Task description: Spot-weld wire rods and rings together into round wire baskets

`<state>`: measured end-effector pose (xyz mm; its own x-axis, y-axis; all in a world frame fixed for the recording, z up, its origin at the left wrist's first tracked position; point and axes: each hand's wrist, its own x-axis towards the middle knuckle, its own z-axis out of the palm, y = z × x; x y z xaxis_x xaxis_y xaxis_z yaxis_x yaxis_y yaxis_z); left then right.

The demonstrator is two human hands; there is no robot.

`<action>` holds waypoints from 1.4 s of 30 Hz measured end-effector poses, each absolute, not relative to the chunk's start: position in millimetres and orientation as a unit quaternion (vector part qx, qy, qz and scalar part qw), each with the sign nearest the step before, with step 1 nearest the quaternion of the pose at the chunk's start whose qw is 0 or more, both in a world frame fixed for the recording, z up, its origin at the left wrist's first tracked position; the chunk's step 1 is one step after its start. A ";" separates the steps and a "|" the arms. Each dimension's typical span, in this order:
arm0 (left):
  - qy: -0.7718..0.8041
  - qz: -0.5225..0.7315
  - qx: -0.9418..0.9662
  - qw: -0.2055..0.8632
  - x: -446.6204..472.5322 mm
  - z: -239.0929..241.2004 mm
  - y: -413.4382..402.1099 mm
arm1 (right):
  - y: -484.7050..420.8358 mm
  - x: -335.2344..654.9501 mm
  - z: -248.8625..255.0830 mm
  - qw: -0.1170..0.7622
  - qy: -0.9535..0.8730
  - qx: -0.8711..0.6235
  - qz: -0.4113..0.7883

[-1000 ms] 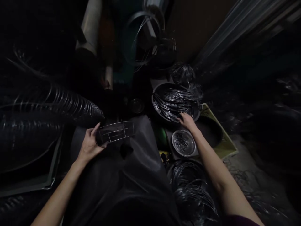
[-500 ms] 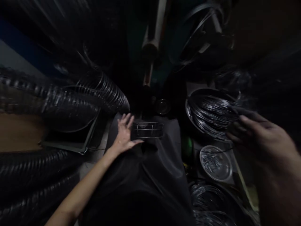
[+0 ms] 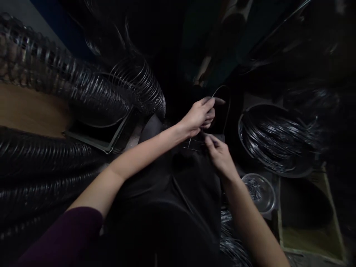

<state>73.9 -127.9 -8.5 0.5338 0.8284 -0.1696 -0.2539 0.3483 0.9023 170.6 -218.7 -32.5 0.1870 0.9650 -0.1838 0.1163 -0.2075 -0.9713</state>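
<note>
A thin curved metal wire point(image 3: 229, 107) arcs up from my hands in a loose loop. My left hand point(image 3: 202, 114) is closed on one part of it, its index finger pointing right. Just below and to the right, my right hand point(image 3: 219, 151) is closed in a pinch where the wire's other side comes down; its fingertips are partly hidden in shadow. Beneath both hands a small wire frame point(image 3: 190, 142) rests on the dark apron point(image 3: 167, 174) over my lap, mostly covered by my left wrist. Whether the wire touches the frame I cannot tell.
On the right stand a round tub point(image 3: 241, 128) heaped with wire pieces, a clear bowl point(image 3: 274, 200) with small metal pieces and a yellowish crate point(image 3: 311, 241). Wire coils point(image 3: 63, 74) and a dark crate point(image 3: 107, 146) lie at the left. A post point(image 3: 205, 68) rises ahead.
My right hand has come from beside the wire tub to the middle, bringing the wire. My left hand, open before, has moved right and closed on it. The view has shifted.
</note>
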 end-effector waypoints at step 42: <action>0.293 0.298 0.880 0.227 -0.8 -56.1 -29.9 | -32.7 194.0 -9.6 0.493 -0.385 -0.559 0.544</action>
